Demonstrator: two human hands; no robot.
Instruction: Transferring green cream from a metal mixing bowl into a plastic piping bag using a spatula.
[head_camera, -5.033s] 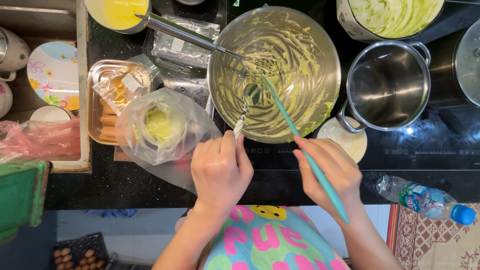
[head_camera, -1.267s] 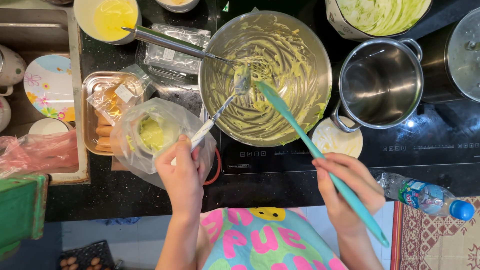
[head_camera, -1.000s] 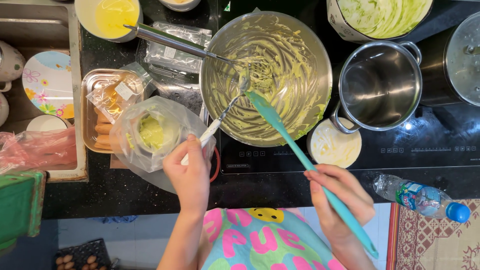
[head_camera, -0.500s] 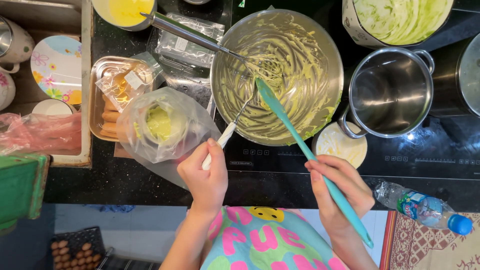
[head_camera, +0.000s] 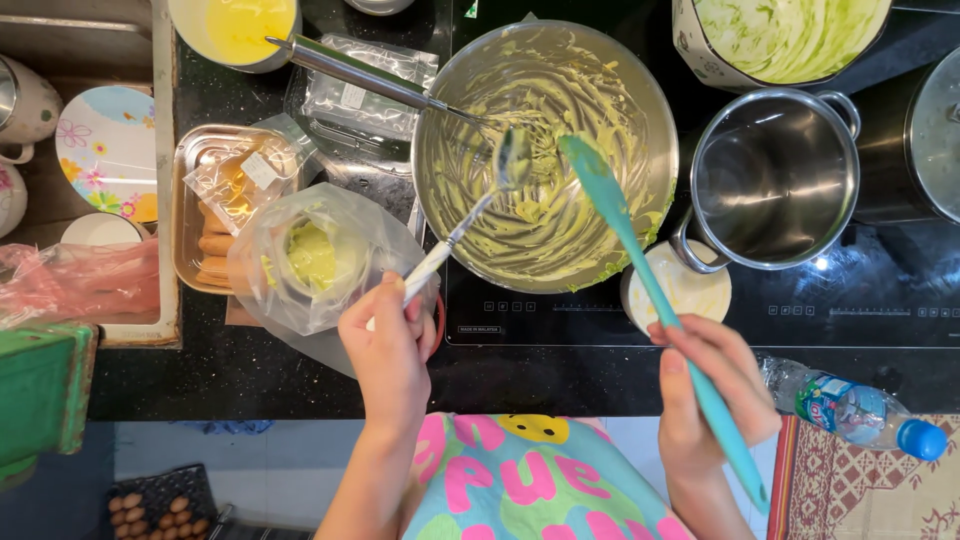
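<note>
A large metal mixing bowl (head_camera: 450, 120) smeared with pale green-yellow cream sits on the black cooktop. My left hand (head_camera: 388, 350) grips the white handle of a metal spoon (head_camera: 478, 205), whose bowl hangs over the cream inside the mixing bowl. My right hand (head_camera: 710, 390) holds a teal silicone spatula (head_camera: 625, 240); its blade reaches into the bowl's right side. Just left of my left hand stands a clear plastic bag (head_camera: 310, 265) folded open over a cup, with green cream at its bottom.
An empty steel pot (head_camera: 775, 180) stands right of the bowl, a small white dish (head_camera: 690, 290) below it. A metal tray of biscuits (head_camera: 215, 215), a yellow-filled cup (head_camera: 235, 30), a ladle handle (head_camera: 360, 72), a water bottle (head_camera: 860, 415) and a cream-smeared bowl (head_camera: 785, 35) surround the work area.
The spoon and spatula both stay in the mixing bowl. Over the last second my left hand shifted right and brought the spoon's bowl onto the cream; the spatula blade moved slightly deeper.
</note>
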